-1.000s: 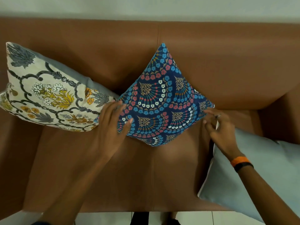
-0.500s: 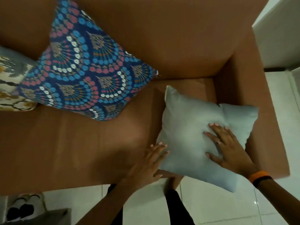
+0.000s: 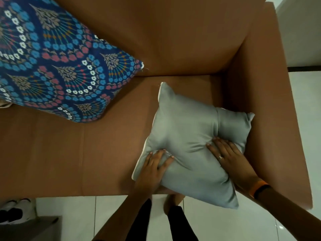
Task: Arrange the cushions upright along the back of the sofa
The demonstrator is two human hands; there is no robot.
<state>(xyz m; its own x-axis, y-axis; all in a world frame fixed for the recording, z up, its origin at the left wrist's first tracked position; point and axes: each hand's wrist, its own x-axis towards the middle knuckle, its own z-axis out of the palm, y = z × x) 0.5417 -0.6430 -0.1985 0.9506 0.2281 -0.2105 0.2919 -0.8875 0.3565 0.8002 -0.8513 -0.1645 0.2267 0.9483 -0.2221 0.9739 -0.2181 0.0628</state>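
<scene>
A plain grey cushion (image 3: pixel 189 129) lies flat on the right end of the brown sofa seat (image 3: pixel 52 153), its near corner hanging over the front edge. My left hand (image 3: pixel 152 166) grips its left edge, fingers pressed into the fabric. My right hand (image 3: pixel 227 157) presses and grips its right side, denting the cushion. A blue patterned cushion (image 3: pixel 52 66) leans upright on one corner against the sofa back (image 3: pixel 173 35) at the upper left.
The sofa's right armrest (image 3: pixel 271 119) runs close beside the grey cushion. White tiled floor (image 3: pixel 304 136) lies in front and to the right. Shoes (image 3: pixel 13 211) and a grey box sit at the lower left. My legs stand at the sofa's front edge.
Both hands left the blue cushion and went to the grey cushion. Since half a second ago, my left hand has closed on its left edge and my right hand digs in deeper.
</scene>
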